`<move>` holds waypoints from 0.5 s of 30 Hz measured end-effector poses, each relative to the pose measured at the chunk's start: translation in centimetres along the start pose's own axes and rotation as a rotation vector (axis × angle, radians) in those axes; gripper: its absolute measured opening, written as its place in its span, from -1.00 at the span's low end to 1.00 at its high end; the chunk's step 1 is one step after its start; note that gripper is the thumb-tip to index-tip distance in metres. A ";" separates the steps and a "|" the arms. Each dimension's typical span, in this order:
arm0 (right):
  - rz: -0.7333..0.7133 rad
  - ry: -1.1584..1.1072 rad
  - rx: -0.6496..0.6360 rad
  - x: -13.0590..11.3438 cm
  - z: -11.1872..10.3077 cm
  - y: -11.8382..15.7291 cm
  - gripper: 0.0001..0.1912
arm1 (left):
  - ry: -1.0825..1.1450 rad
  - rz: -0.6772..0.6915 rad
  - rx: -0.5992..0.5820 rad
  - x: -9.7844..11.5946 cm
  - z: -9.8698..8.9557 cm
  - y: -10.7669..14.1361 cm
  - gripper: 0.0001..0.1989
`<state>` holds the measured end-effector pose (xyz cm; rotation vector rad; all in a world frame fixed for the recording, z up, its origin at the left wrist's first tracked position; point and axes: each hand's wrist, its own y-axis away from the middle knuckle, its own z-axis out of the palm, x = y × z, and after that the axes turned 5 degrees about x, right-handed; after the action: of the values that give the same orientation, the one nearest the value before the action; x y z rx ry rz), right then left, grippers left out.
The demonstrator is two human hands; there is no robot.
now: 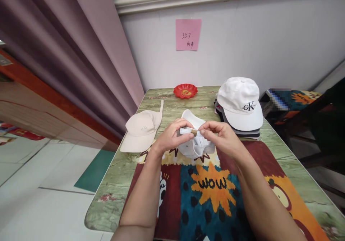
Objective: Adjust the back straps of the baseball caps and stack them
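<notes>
At the middle of the frame, a left hand (169,136) and a right hand (222,136) face each other, the fingers of each pinched together on the back strap (184,130) of a white cap (190,149). A small brownish buckle (193,132) sits on the strap between them. The cap lies tipped just below the hands, its brim pointing toward the top of the frame. The strap appears to run through the buckle, but with both hands on it, the adjustment looks underway rather than finished; whether it is being fastened or loosened cannot be told.

Left of centre, a cream cap (140,131) lies alone, its strap end (161,108) sticking up free, so its strap seems undone. Right of centre is a stack: a white "CK" cap (238,100) over darker caps (246,132), perhaps those already handled or those waiting; their straps are hidden. Beyond, at upper centre, a red dish (178,92) stands on the counter (107,194).
</notes>
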<state>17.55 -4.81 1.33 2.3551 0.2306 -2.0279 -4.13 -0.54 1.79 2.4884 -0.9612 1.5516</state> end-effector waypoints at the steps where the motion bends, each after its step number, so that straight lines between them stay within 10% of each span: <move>1: -0.004 0.016 0.011 0.0 0.0 0.0 -0.71 | 0.029 -0.017 0.013 -0.1 0.1 0.0 -0.75; 10: 0.032 -0.073 -0.121 0.4 -1.2 -0.4 -0.64 | 0.315 -0.246 0.252 -0.4 -0.5 0.5 -0.69; 15: 0.140 -0.202 -0.159 0.4 -0.9 -0.3 -0.65 | 0.297 -0.231 0.135 -0.5 -1.2 0.7 -0.69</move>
<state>18.44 -4.34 1.05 1.9989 0.2068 -2.0776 -5.62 -0.40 1.78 2.2578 -0.5243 1.8862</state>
